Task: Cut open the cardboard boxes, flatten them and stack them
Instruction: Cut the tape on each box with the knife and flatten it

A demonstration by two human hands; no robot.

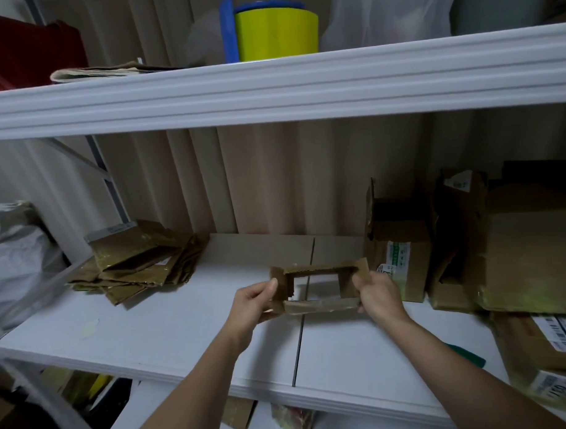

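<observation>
Hands (316, 293) on opened small box (319, 288); box labels (395, 258) unreadable.

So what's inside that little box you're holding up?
Nothing that shows. The small cardboard box is open at both ends, and the white shelf is visible straight through it. The left hand and right hand cover its side flaps.

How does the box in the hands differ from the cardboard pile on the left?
The small box is held above the shelf, opened into a see-through frame; the flattened pile lies on it. The box is one piece, the pile several stacked. Both are brown cardboard.
</observation>
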